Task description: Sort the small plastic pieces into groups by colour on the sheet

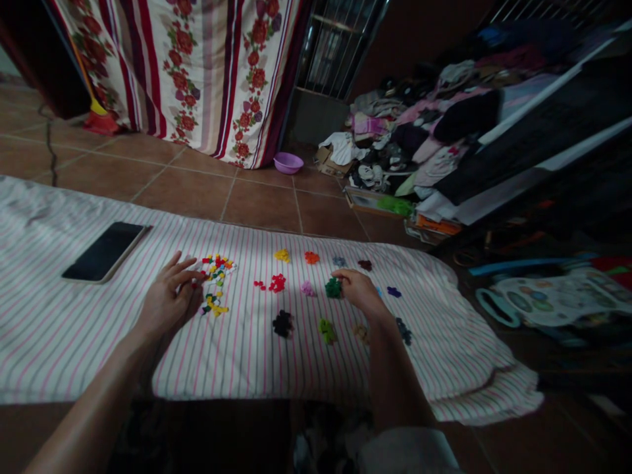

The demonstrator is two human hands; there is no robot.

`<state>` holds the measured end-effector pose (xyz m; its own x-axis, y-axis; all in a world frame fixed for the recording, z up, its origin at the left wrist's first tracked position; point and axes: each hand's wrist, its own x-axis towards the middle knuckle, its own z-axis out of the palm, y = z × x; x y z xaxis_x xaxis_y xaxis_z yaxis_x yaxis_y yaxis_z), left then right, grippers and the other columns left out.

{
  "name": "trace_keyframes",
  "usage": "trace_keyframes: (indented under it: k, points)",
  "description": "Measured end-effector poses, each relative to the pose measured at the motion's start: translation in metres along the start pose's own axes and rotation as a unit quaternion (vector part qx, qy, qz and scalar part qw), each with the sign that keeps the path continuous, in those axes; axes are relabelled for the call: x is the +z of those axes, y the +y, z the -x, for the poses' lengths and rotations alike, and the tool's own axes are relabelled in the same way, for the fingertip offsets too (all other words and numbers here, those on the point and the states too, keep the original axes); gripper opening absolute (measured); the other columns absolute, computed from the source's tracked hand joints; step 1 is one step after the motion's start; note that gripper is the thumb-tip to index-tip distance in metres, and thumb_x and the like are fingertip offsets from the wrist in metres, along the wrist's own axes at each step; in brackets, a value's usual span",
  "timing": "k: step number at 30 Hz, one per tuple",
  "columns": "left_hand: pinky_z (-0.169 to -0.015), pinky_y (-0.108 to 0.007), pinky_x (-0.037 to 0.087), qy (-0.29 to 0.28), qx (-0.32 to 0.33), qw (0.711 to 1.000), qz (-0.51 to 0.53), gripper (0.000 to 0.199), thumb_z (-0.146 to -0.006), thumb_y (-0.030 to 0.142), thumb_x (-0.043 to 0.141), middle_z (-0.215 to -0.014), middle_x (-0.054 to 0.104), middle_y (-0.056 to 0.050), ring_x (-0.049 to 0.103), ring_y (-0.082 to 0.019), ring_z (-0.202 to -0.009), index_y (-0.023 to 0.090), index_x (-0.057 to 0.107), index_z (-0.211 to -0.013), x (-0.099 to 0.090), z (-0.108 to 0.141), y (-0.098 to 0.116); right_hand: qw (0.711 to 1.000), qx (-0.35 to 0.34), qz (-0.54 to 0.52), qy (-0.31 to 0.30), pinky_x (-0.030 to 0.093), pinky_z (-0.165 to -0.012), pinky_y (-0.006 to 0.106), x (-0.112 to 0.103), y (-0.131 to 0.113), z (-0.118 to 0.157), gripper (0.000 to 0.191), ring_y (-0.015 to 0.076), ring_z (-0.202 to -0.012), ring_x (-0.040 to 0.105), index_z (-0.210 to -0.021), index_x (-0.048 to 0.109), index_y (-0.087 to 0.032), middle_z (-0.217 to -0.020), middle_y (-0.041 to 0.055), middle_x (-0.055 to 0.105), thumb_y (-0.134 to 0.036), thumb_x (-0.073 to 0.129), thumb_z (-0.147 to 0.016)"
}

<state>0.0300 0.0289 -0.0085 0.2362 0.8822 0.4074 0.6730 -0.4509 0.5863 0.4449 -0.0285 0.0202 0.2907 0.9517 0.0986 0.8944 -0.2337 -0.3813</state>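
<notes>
My left hand (172,289) is beside a mixed pile of small coloured pieces (216,280), its fingers apart and a red piece near the fingertips. Over at the dark green pile (333,287), my right hand (358,289) has thumb and finger pinched at its edge; what they hold, if anything, is too small to make out. Sorted piles lie around: red (277,283), yellow (282,255), orange (311,257), pink (307,288), black (283,324), lime green (326,330) and others. My right forearm partly hides a tan pile (361,333).
A striped cloth (237,362) lies under the pieces. A phone (105,251) rests on it at the left. Beyond are a purple basin (288,162), a floral curtain (202,72), a red broom (101,120) and heaped clothes (409,125).
</notes>
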Motion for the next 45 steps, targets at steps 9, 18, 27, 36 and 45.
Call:
trace_keyframes:
  k: [9, 18, 27, 36, 45]
  points:
    - [-0.110, -0.057, 0.039, 0.008, -0.008, 1.000, 0.003, 0.029, -0.083, 0.027, 0.044, -0.126, 0.064, -0.008, 0.038, -0.030, -0.139, 0.020, 0.072, -0.090, -0.002, 0.000, 0.001, 0.999, 0.029, 0.027, -0.022, 0.049, -0.087, 0.028, -0.002, -0.005, -0.002, 0.039, 0.0183, -0.093, 0.068, -0.097, 0.076, -0.021, -0.099, 0.0060, 0.075, -0.009, 0.044, -0.078]
    - [-0.107, -0.054, 0.042, -0.029, -0.042, 0.998, 0.031, 0.029, -0.081, 0.024, 0.045, -0.122, 0.066, -0.010, 0.045, -0.028, -0.134, 0.019, 0.073, -0.091, -0.010, -0.002, 0.007, 0.998, 0.050, 0.012, 0.026, 0.050, -0.085, 0.031, 0.003, 0.010, -0.011, 0.034, 0.0214, -0.093, 0.069, -0.092, 0.076, -0.021, -0.097, 0.0071, 0.075, -0.013, 0.048, -0.075]
    - [-0.099, -0.041, 0.049, -0.048, -0.067, 0.992, 0.092, 0.029, -0.080, 0.027, 0.044, -0.103, 0.072, -0.005, 0.064, -0.021, -0.104, 0.022, 0.071, -0.089, -0.014, 0.002, 0.004, 0.990, 0.084, -0.098, 0.060, 0.053, -0.077, 0.032, -0.008, -0.002, -0.010, 0.035, 0.0196, -0.078, 0.070, -0.100, 0.073, -0.017, -0.086, 0.0078, 0.075, -0.020, 0.044, -0.080]
    - [-0.051, -0.024, 0.044, -0.222, -0.215, 0.913, 0.268, 0.023, -0.072, 0.029, 0.047, -0.063, 0.065, -0.003, 0.053, -0.011, -0.053, 0.017, 0.067, -0.074, -0.030, 0.000, 0.016, 0.972, -0.184, -0.143, 0.039, 0.050, -0.081, 0.030, 0.033, -0.104, 0.010, 0.023, 0.0190, -0.085, 0.066, -0.091, 0.072, -0.021, -0.089, 0.0061, 0.073, -0.023, 0.051, -0.084]
    - [-0.062, -0.022, 0.045, -0.337, -0.159, 0.892, 0.255, 0.025, -0.069, 0.026, 0.053, -0.079, 0.067, -0.003, 0.056, -0.011, -0.068, 0.019, 0.075, -0.078, -0.041, 0.002, 0.015, 0.924, -0.348, -0.131, -0.086, 0.049, -0.078, 0.028, 0.075, -0.176, 0.053, 0.020, 0.0172, -0.084, 0.062, -0.094, 0.071, -0.020, -0.089, 0.0057, 0.066, -0.012, 0.055, -0.086]
